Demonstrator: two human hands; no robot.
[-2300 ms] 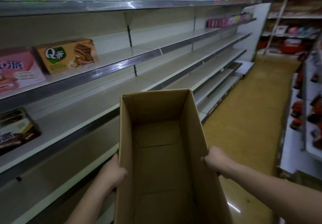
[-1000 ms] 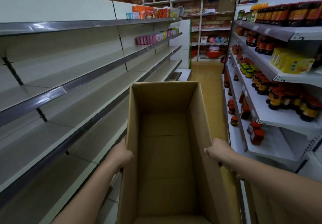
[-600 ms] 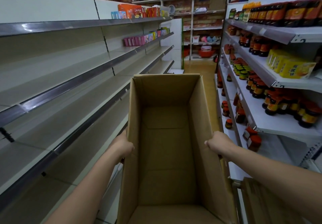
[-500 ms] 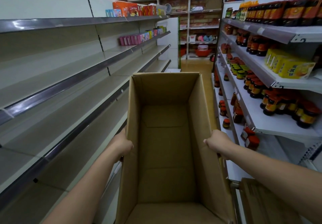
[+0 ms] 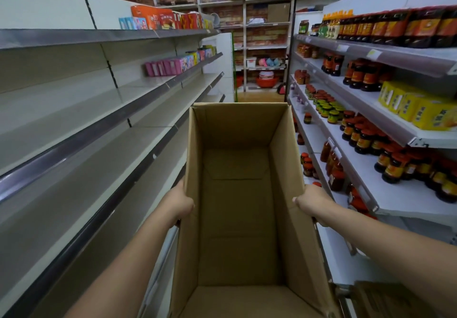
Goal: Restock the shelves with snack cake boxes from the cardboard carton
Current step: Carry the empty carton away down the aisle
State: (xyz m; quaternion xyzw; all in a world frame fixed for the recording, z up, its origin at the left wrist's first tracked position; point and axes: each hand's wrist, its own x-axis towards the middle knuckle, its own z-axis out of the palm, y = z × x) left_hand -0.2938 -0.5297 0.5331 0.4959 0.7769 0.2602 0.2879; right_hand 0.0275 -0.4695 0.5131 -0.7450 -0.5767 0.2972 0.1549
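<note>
Carrying the cardboard carton out in front, the person has a hand clamped on each long wall, which looks like the steadiest way to bear a box this long down a narrow aisle. The left hand closes over the left wall's top edge, fingers hidden outside; the right hand wraps the right wall's edge likewise. The carton's open mouth faces me and its inside shows only bare cardboard, so no snack cake boxes are visible in it. Beside it on the left, the grey shelves run bare until the far end, where pink boxes and orange boxes stand. Opposite, sauce jars crowd the right-hand shelving.
</note>
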